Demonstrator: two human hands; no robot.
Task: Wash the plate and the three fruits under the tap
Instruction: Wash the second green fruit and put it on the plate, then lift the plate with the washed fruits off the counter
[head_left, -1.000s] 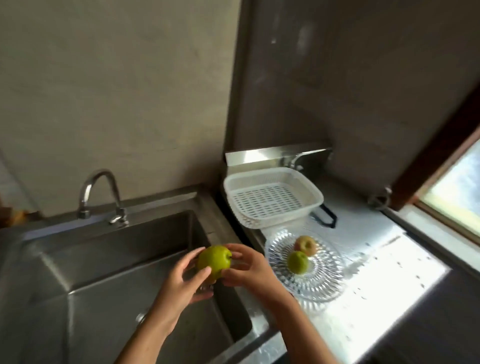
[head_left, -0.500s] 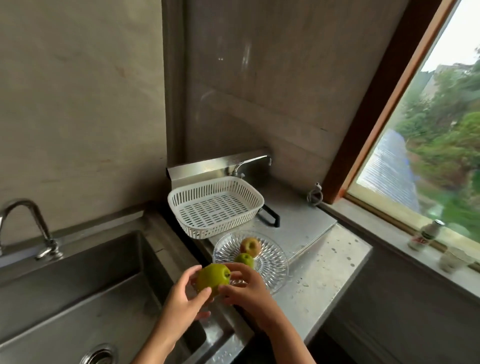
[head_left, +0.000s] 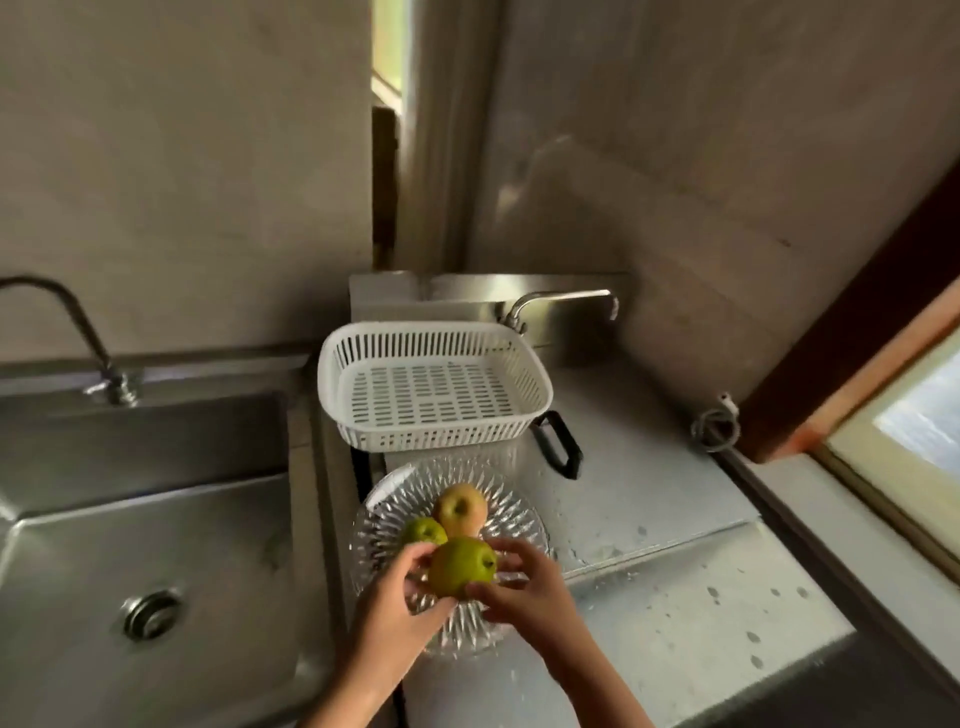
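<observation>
A large green fruit (head_left: 460, 565) is held between my left hand (head_left: 397, 605) and my right hand (head_left: 519, 592), just above the near part of a clear cut-glass plate (head_left: 514, 512). The plate stands on the wet steel counter to the right of the sink. On it lie a smaller green fruit (head_left: 423, 531) and a yellow-red fruit (head_left: 460, 508), touching each other. The tap (head_left: 78, 332) rises at the back left over the steel sink (head_left: 130, 545); no water runs from it.
A white slotted plastic basket (head_left: 434, 384) sits behind the plate, with a black handle (head_left: 558, 441) beside it. A second tap (head_left: 563, 301) stands at the back. A coiled cable (head_left: 717, 428) lies near the window frame (head_left: 852, 364) on the right.
Both hands carried the large green fruit from over the sink's edge rightward to above the plate. The camera view swung around meanwhile.
</observation>
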